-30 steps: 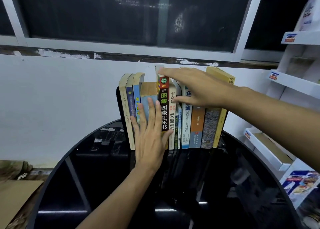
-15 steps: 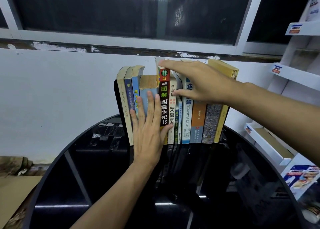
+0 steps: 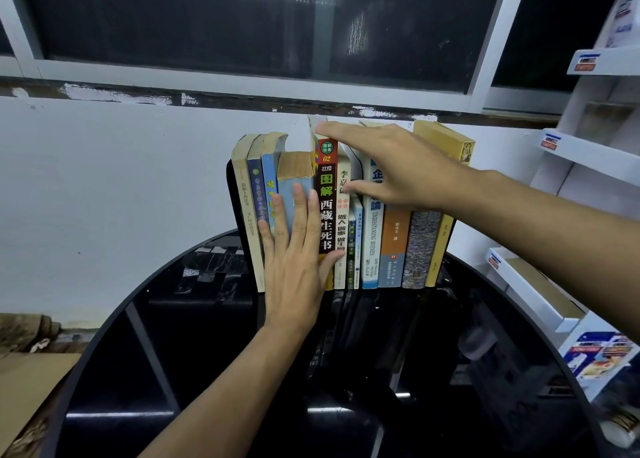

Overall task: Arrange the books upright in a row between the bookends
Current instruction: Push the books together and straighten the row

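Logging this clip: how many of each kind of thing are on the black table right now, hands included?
Books, upright spines showing: 12
Bookends, only the black left bookend clearly seen: 1
Hands, left hand flat on the spines and right hand over the tops: 2
Total: 15

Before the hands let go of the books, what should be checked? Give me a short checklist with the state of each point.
1. Books stand upright in one row on the table: ok.
2. Left bookend against the first book: ok.
3. Right bookend behind the yellow book: cannot tell, mostly hidden.
4. Spines flush: not ok, the short blue book sits lower and the left hand presses flat on it.
5. Right hand steadies the tops, index finger on the red book: ok.
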A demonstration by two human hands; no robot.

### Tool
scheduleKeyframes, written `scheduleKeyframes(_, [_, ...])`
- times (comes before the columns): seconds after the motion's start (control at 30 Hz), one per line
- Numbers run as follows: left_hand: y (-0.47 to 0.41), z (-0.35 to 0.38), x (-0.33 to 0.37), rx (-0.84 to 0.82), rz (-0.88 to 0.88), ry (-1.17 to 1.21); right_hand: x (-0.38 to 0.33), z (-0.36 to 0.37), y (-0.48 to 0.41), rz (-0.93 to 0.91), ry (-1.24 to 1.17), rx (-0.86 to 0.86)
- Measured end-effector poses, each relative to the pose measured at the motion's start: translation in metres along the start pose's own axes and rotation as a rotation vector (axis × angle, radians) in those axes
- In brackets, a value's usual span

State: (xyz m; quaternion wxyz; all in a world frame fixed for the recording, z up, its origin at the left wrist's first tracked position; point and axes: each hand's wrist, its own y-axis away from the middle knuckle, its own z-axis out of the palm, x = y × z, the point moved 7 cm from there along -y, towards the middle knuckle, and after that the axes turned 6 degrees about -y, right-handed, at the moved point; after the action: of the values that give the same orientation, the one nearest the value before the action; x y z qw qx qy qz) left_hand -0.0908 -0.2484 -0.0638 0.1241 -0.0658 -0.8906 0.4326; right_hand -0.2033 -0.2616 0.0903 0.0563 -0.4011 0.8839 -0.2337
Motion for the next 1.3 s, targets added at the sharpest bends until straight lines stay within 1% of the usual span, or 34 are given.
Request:
scheduleKeyframes(0.2, [0.001,-0.005,0.003,-0.013,-0.021,0.037,0.004,0.0,-0.001,-0.034,0.013,-0.115])
scheduleKeyframes(0.27, [0.001,-0.007,0.008,-0.003,-0.011,0.034,0.005,-0.001,-0.001,-0.038,0.018,-0.128])
scheduleKeyframes(0.4, [-0.005,-0.003,0.021,-0.013,0.003,0.012,0.007,-0.001,-0.001,-0.033,-0.005,-0.128])
scheduleKeyframes(0.63, [-0.007,0.006,0.019,-0.008,0.011,-0.027,0.01,0.001,0.001,-0.035,-0.025,-0.126])
scheduleKeyframes(0.93, [-0.006,0.007,0.015,0.005,0.034,-0.039,0.009,0.001,0.002,-0.049,0.007,-0.069])
scheduleKeyframes(1.17, [-0.005,0.007,0.014,0.007,0.036,-0.046,0.009,0.001,0.002,-0.049,0.013,-0.07])
scheduleKeyframes(1.3, [-0.006,0.007,0.016,0.013,0.037,-0.051,0.01,0.0,0.003,-0.054,0.002,-0.108])
